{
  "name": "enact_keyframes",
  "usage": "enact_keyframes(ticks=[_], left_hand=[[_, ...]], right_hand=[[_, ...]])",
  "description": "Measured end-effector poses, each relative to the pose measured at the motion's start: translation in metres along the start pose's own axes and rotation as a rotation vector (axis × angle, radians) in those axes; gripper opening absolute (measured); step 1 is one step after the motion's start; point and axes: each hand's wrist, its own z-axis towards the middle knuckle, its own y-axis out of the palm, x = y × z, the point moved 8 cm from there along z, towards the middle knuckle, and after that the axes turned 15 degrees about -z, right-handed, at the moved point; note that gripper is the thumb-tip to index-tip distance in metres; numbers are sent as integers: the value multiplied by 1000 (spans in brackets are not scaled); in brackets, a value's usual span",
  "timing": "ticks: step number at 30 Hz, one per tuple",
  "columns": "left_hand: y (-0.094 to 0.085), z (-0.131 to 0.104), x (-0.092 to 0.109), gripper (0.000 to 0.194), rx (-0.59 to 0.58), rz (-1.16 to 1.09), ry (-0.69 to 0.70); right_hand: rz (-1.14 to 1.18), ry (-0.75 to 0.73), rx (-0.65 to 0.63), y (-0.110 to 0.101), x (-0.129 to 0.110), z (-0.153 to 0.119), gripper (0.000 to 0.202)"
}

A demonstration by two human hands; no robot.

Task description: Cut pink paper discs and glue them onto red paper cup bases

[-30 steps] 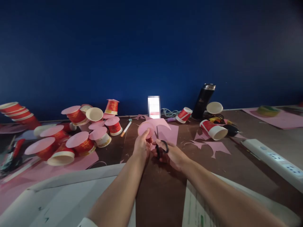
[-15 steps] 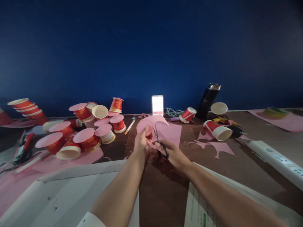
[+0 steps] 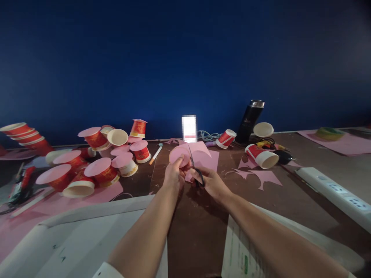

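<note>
Between thumb and fingers, my left hand (image 3: 174, 170) pinches a round pink paper piece (image 3: 179, 155) near the middle of the view. My right hand (image 3: 211, 182) grips black-handled scissors (image 3: 198, 177), whose blades point up and away beside the right edge of the round piece. Behind both hands lies a pink paper sheet (image 3: 210, 157) on the brown table. Whether the blades touch the paper is too small to tell.
Red paper cups (image 3: 100, 172) with pink discs crowd the left. Pink scraps (image 3: 266, 177), a tipped cup (image 3: 262, 156), a black flask (image 3: 249, 121) and a white power strip (image 3: 333, 191) lie right. A bright blurred rectangle (image 3: 189, 128) stands behind.
The view has shifted a little, so most things sit further left. My hands stay close together, and the round piece now sits slightly nearer the scissors.
</note>
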Motion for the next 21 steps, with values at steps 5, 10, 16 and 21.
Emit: enact_keyframes(ticks=[5, 10, 16, 21], left_hand=[[-6, 2, 1, 15, 74, -22, 38], [-7, 3, -3, 24, 48, 25, -5], [-6, 2, -1, 26, 33, 30, 27], [-4, 2, 0, 22, 27, 3, 23]], right_hand=[[29, -9, -5, 1, -5, 0, 35], [12, -23, 21, 0, -10, -2, 31], [-6, -12, 34, -1, -8, -2, 32], [0, -7, 43, -1, -4, -2, 36]])
